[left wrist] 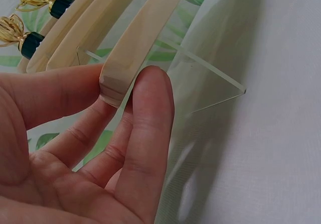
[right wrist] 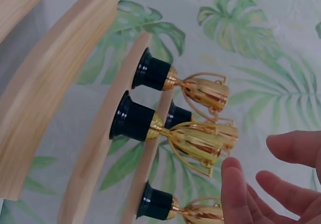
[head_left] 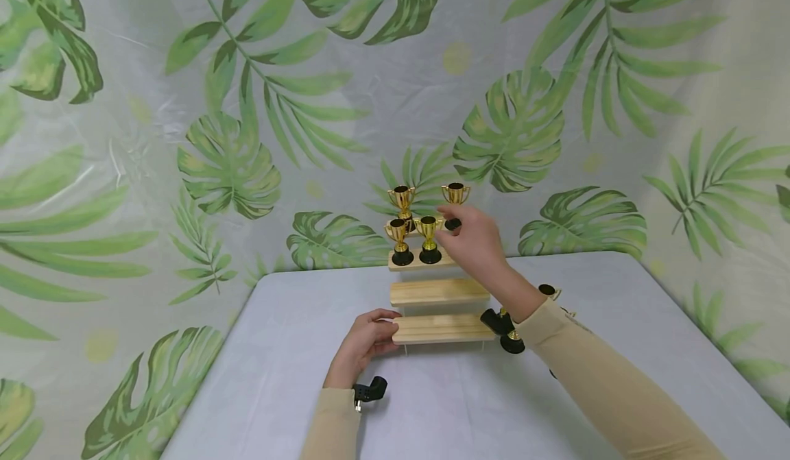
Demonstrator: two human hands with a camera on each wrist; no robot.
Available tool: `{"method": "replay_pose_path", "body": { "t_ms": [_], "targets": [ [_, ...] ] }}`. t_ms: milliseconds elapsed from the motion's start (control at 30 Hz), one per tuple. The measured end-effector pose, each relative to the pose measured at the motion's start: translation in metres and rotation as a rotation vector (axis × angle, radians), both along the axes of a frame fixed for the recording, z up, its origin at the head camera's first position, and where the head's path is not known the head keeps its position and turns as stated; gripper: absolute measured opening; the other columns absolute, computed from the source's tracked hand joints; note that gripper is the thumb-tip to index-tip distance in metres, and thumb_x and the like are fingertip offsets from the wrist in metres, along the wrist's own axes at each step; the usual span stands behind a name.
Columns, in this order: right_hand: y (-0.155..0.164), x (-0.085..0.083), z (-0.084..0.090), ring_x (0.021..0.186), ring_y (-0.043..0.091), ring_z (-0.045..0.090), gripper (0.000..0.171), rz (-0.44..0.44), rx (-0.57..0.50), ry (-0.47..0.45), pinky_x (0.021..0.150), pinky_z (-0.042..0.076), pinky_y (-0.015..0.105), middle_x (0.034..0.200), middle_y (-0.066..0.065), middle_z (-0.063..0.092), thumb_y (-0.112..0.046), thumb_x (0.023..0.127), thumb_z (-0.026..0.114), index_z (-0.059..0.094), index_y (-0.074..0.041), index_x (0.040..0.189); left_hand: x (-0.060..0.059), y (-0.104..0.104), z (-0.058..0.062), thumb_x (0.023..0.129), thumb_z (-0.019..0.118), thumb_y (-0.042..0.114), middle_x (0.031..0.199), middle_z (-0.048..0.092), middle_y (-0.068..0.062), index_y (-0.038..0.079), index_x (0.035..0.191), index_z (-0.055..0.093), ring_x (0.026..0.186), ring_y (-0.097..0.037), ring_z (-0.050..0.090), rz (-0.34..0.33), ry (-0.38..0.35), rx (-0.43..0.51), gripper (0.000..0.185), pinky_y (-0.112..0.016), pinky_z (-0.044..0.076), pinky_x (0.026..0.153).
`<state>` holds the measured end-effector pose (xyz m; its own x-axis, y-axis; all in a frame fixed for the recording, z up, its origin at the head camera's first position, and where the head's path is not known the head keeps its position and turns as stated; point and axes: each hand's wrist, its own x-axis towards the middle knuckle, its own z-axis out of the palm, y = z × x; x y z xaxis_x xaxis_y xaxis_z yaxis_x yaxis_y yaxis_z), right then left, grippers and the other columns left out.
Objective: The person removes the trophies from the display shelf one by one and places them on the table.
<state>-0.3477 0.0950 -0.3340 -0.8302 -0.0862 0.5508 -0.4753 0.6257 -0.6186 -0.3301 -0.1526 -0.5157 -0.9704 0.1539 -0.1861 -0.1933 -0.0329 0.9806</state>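
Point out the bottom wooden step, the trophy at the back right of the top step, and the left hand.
bottom wooden step [head_left: 441,328], head view, middle of its front face
back-right trophy [head_left: 455,193], head view, on its gold cup
left hand [head_left: 364,343], head view, back of the hand

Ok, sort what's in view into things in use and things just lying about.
In use: stepped wooden stand, steadied by the left hand; four gold trophies on its upper steps; right hand beside them.
Lying about: more trophies on the table; leaf-print backdrop.
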Motion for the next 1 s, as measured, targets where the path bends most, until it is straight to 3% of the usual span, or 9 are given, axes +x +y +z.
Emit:
{"method": "replay_pose_path", "body": {
  "t_ms": [233, 500, 700, 800, 933, 1000],
  "targets": [
    [-0.007, -0.017, -0.003, 0.07, 0.016, 0.065, 0.046, -0.018, 0.002, -0.028, 0.061, 0.051, 0.037, 0.122, 0.008, 0.066, -0.023, 0.091, 0.072, 0.064, -0.016, 0.136, -0.001, -0.001, 0.0, 0.089, 0.069, 0.007, 0.1, 0.068, -0.015, -0.001, 0.12, 0.066, 0.085, -0.027, 0.071, -0.004, -0.007, 0.018, 0.032, -0.034, 0.059, 0.068],
    [-0.013, -0.03, -0.011, 0.051, 0.02, 0.047, 0.05, -0.02, -0.036, -0.062, 0.05, 0.038, 0.035, 0.123, 0.011, 0.066, -0.025, 0.09, 0.075, 0.063, -0.012, 0.137, -0.002, 0.0, 0.0, 0.09, 0.069, 0.007, 0.101, 0.066, -0.014, -0.003, 0.123, 0.064, 0.084, -0.024, 0.07, -0.006, -0.012, 0.016, 0.035, -0.035, 0.059, 0.07],
    [-0.017, -0.039, -0.02, 0.056, 0.015, 0.06, 0.053, -0.012, -0.084, -0.104, 0.062, 0.051, 0.037, 0.122, 0.009, 0.068, -0.036, 0.089, 0.078, 0.065, -0.011, 0.133, -0.001, -0.001, 0.001, 0.091, 0.068, 0.007, 0.103, 0.067, -0.017, -0.004, 0.125, 0.063, 0.084, -0.024, 0.069, -0.008, 0.001, 0.017, 0.036, -0.034, 0.059, 0.069],
    [-0.019, -0.043, -0.023, 0.062, 0.017, 0.068, 0.053, 0.003, -0.118, -0.13, 0.062, 0.054, 0.04, 0.107, 0.009, 0.074, -0.036, 0.088, 0.079, 0.065, -0.01, 0.133, 0.0, -0.001, 0.001, 0.091, 0.067, 0.007, 0.106, 0.066, -0.02, -0.004, 0.125, 0.063, 0.083, -0.023, 0.069, -0.008, 0.002, 0.02, 0.036, -0.034, 0.059, 0.068],
    [-0.021, -0.048, -0.026, 0.063, 0.021, 0.07, 0.051, 0.009, -0.139, -0.124, 0.054, 0.052, 0.039, 0.083, 0.006, 0.075, -0.033, 0.087, 0.08, 0.067, -0.009, 0.13, -0.001, -0.001, 0.0, 0.091, 0.068, 0.007, 0.104, 0.067, -0.018, -0.004, 0.124, 0.064, 0.082, -0.023, 0.069, -0.005, -0.003, 0.022, 0.035, -0.033, 0.059, 0.068],
    [-0.023, -0.049, -0.027, 0.063, 0.02, 0.07, 0.051, 0.001, -0.128, -0.115, 0.054, 0.051, 0.037, 0.079, 0.004, 0.074, -0.034, 0.087, 0.081, 0.068, -0.008, 0.129, -0.001, -0.001, -0.001, 0.091, 0.068, 0.007, 0.101, 0.066, -0.016, -0.003, 0.123, 0.064, 0.081, -0.022, 0.069, -0.005, 0.0, 0.018, 0.034, -0.034, 0.059, 0.068]
  ]
}}
